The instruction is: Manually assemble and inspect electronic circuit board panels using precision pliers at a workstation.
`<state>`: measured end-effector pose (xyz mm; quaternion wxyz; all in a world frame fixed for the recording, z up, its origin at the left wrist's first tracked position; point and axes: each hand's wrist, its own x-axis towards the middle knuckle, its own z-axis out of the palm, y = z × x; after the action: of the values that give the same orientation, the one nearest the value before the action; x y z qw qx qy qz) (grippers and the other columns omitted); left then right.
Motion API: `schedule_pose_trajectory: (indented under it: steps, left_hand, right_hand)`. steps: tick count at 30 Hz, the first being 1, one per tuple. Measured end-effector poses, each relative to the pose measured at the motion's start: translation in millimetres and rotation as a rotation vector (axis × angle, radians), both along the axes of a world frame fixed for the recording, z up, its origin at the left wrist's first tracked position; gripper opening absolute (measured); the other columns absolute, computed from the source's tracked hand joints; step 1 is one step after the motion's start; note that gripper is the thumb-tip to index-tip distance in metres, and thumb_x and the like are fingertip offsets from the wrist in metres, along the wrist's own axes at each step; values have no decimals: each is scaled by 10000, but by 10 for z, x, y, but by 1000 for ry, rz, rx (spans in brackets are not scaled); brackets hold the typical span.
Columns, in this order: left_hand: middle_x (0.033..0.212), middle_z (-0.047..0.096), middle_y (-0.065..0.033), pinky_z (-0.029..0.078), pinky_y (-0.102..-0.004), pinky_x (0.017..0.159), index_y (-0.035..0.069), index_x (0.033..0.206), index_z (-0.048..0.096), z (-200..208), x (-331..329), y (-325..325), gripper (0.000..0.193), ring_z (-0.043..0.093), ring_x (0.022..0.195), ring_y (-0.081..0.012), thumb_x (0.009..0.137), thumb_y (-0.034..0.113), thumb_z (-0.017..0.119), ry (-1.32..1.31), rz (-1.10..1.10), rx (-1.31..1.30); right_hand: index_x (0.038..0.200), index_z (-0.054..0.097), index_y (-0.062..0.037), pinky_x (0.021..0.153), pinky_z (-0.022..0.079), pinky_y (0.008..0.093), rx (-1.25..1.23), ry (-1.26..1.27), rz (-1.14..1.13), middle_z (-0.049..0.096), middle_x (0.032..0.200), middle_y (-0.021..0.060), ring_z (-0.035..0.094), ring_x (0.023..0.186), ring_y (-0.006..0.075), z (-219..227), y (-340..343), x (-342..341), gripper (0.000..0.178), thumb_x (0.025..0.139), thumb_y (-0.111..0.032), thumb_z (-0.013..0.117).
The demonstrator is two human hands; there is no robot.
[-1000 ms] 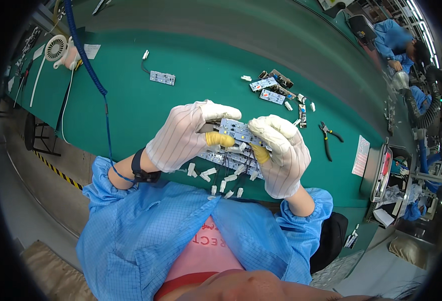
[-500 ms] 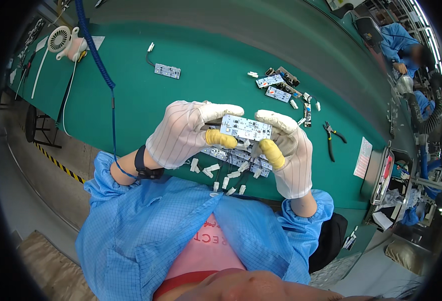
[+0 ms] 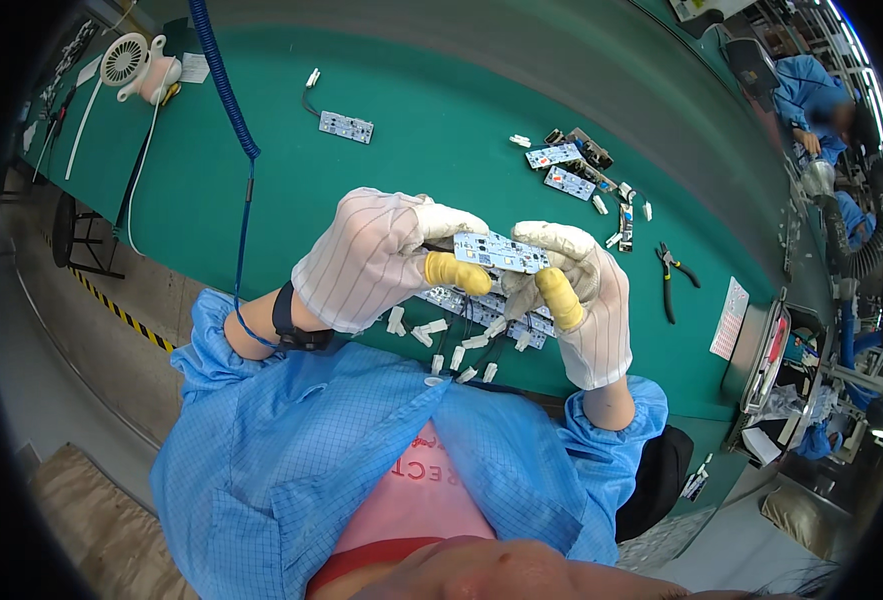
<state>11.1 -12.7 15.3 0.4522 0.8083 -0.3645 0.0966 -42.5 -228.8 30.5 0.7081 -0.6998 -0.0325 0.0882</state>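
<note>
Both of my hands wear white striped gloves with yellow finger cots. They hold one small white rectangular circuit board level above the green table. My left hand pinches the board's left end; my right hand pinches its right end. Under the hands, near the table's front edge, lies a pile of similar boards with white connectors on short wires.
Another board with a wire lies farther back, several boards and parts at back right. Black pliers and a white card lie to the right. A blue coiled cord runs to my left wrist strap. A small white fan stands far left. Another person works at the far right.
The hands have spread apart along the board, which now lies flat and level between them. The view has shifted slightly; the pile beneath is more exposed.
</note>
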Motion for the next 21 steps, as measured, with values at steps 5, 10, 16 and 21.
schedule_pose_trajectory:
  steps: [5,10,16,21]
  left_hand:
    - [718,641,-55,471,-289,559,60,997,673,46,-20,7,365,615,613,-195,714,280,744,-20,-18,23]
    - [703,621,-35,425,-268,542,86,1084,670,49,-27,-33,529,558,560,-147,638,354,761,-51,61,8]
    - [688,577,-18,392,-242,527,56,1120,655,19,-7,5,554,509,571,-94,649,336,735,65,25,-23]
    - [752,614,-18,427,-220,559,40,1128,649,-44,-8,10,533,533,617,-73,678,313,729,157,1,-120]
  right_hand:
    - [1192,492,63,617,514,251,110,87,-25,645,888,128,639,691,155,30,37,29,446,884,-220,646]
    - [1203,494,46,631,508,262,73,22,-55,634,888,112,626,717,152,7,17,-23,415,860,-116,663]
    - [1215,487,52,665,516,277,76,-35,-43,624,934,126,623,755,158,16,20,-44,450,827,-63,684]
    - [1225,475,57,683,526,280,61,-98,-26,621,967,134,629,778,160,28,11,-61,479,817,-67,693]
